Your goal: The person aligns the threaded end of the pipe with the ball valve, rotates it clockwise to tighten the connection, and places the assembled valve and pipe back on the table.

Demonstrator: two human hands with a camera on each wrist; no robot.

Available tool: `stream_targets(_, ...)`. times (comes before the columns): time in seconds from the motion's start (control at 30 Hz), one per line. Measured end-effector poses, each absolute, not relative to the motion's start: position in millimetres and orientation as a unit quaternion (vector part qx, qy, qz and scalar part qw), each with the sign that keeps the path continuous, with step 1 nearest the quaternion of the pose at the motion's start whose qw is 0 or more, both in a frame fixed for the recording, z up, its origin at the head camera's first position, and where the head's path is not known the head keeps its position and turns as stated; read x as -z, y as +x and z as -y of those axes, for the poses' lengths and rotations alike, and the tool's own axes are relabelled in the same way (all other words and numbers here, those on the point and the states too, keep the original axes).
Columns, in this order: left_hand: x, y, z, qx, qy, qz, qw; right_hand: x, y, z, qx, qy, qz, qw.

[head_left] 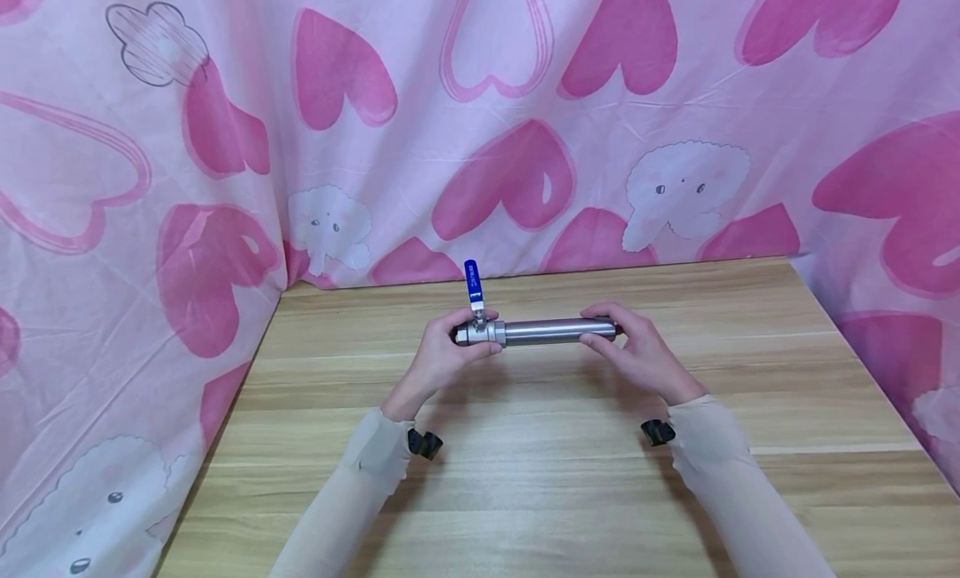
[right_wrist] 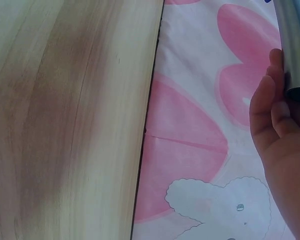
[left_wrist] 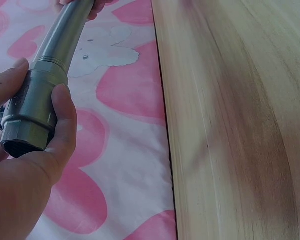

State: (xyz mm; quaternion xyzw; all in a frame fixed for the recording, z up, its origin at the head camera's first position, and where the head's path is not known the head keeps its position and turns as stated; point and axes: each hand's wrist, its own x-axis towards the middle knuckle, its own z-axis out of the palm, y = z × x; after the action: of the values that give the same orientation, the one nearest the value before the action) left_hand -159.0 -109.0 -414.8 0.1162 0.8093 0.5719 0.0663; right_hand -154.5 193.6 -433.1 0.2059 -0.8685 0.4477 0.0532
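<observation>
A metal ball valve (head_left: 480, 334) with a blue lever handle (head_left: 473, 281) is joined to a smooth steel pipe (head_left: 543, 332). My left hand (head_left: 441, 353) grips the valve body, thumb on the near side and fingers behind. At the pipe's other end, my right hand (head_left: 637, 353) pinches it between thumb and fingers. The pair is held level above the table, the lever pointing away from me. In the left wrist view, the hexagonal end of the valve (left_wrist: 30, 130) faces the camera. The right wrist view shows the pipe's open end (right_wrist: 296, 50) beside my fingers.
A wood-grain table (head_left: 525, 495) lies below both hands. Pink curtains (head_left: 405, 170) printed with hearts surround it at the back and sides. A small black item (head_left: 425, 443) sits at the left wrist, and another black item (head_left: 657, 432) at the right.
</observation>
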Motion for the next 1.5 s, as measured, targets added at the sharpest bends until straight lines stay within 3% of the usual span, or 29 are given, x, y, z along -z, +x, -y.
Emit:
stream_targets(0.93, 417.7, -159.1, 107.8, -0.567, 0.13, -0.812, 0.054, 434.5, -154.4, -195.8, -0.474, 0.167, 0.864, -0.004)
stream_targets(1.5, 416.8, -160.8, 106.2, -0.57, 0.119, -0.811, 0.063, 436.3, -157.3, -196.0, -0.472, 0.184, 0.862, 0.014)
